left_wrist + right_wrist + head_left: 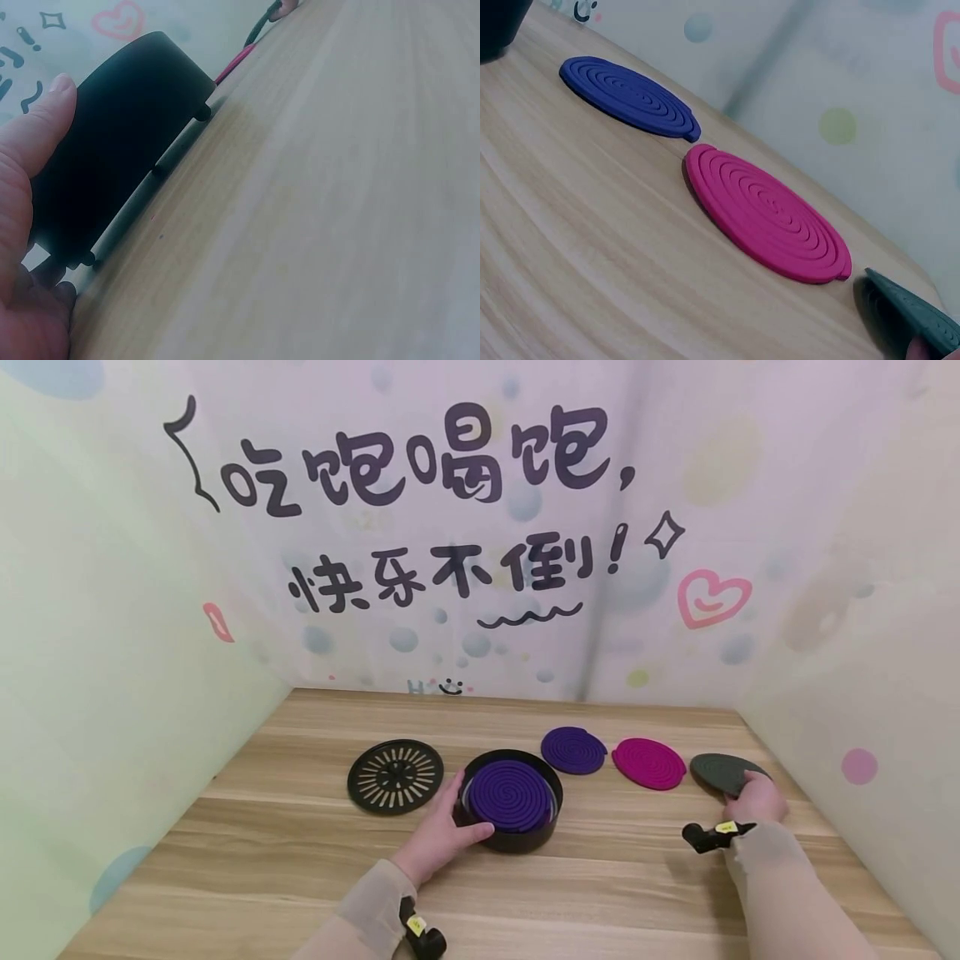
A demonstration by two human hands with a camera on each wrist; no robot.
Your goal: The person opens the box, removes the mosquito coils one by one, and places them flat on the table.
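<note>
My left hand (441, 835) grips the left side of a round black holder (517, 842), its thumb along the near wall. Inside the holder lies a purple mosquito coil (508, 793), wound in a flat spiral. Small feet lift the holder off the table in the left wrist view. Over at the far right, my right hand (759, 800) pinches the near edge of a dark green mosquito coil (718, 770). In the right wrist view that green coil (919, 309) tilts, with a shadowed gap beneath it; most of the fingers are hidden there.
To the left of the holder lies a round black slotted lid (395, 777). A second purple coil (573, 750) and a pink coil (649, 763) lie flat in a row between holder and green coil. Printed cloth walls (480, 652) border the wooden table (285, 860).
</note>
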